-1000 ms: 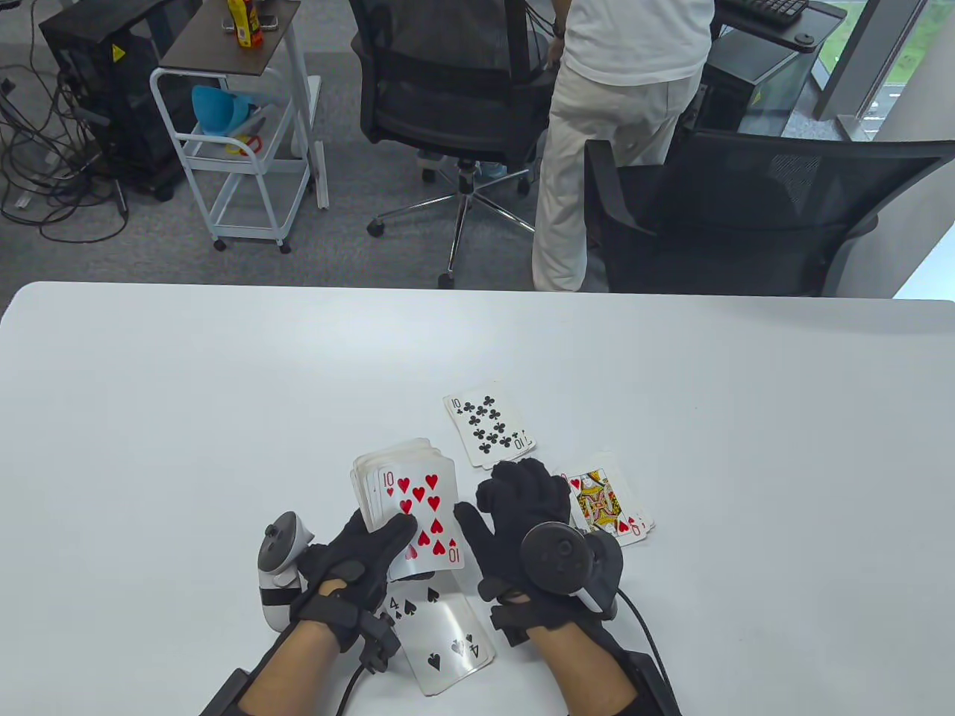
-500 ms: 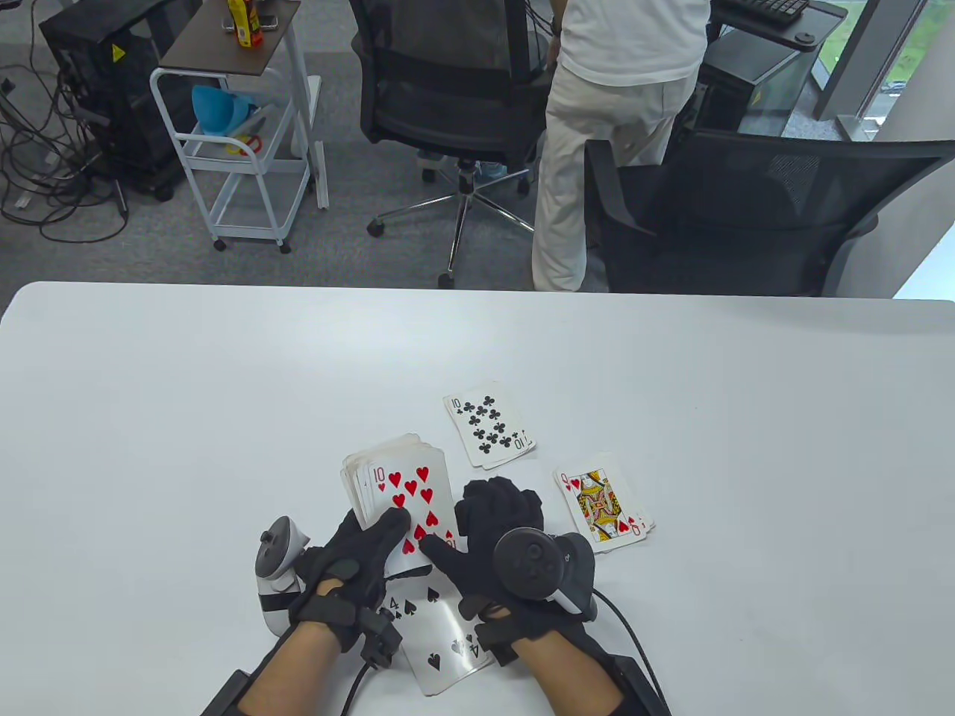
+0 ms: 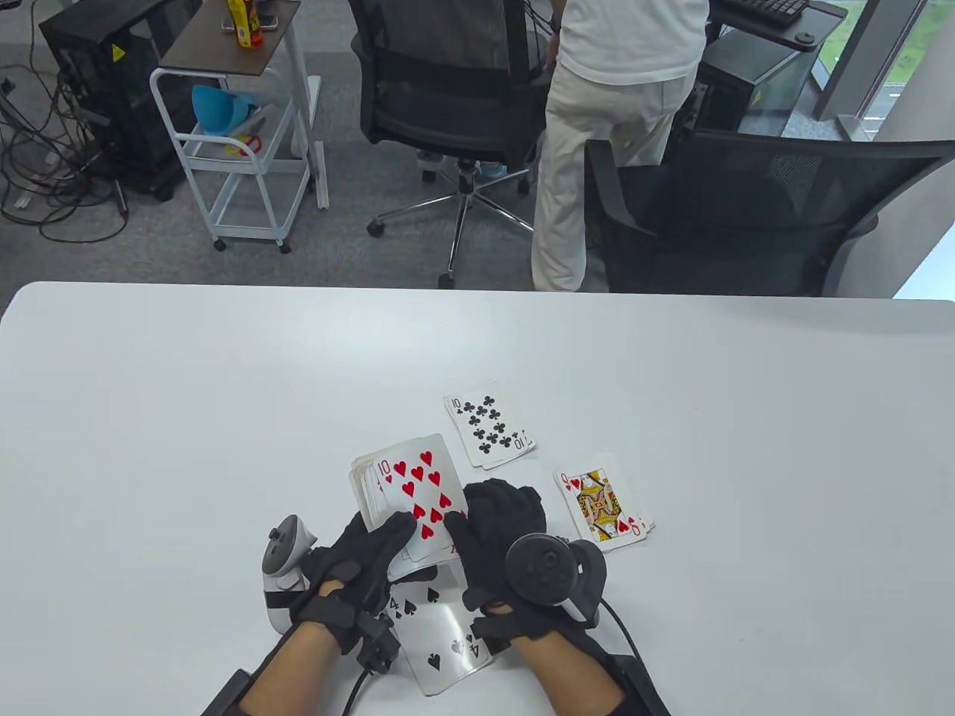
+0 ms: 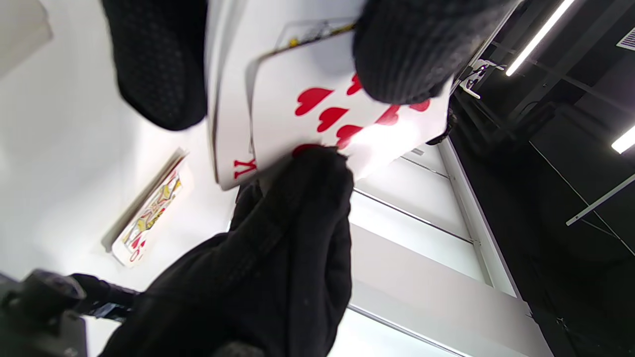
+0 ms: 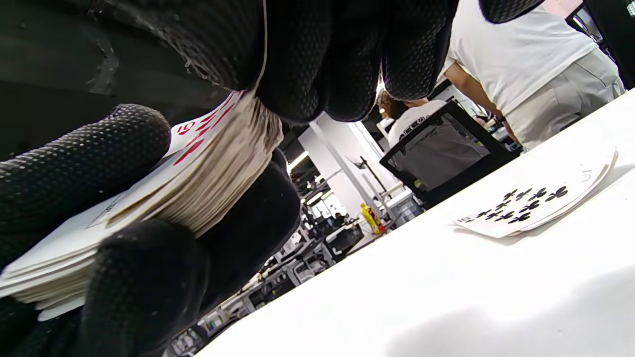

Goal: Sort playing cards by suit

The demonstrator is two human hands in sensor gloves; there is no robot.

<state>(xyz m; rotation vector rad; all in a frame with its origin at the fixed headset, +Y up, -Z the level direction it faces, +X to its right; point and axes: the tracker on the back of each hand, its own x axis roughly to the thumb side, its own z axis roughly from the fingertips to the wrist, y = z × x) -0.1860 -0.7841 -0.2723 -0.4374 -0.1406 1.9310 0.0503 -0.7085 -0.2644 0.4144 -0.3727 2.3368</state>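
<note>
Near the table's [image 3: 224,388] front edge, left hand [image 3: 351,563] grips the deck [image 3: 373,488]; right hand [image 3: 496,522] pinches its top ten of hearts [image 3: 418,485], skewed rightward.

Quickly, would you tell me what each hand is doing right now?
Left hand: holds the deck, thumb on top.
Right hand: pinches the ten of hearts, the deck's top card.

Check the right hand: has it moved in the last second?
Yes. The right hand has moved left in the table view, away from the queen of hearts pile it partly covered, and now pinches the ten of hearts on the held deck.
</note>
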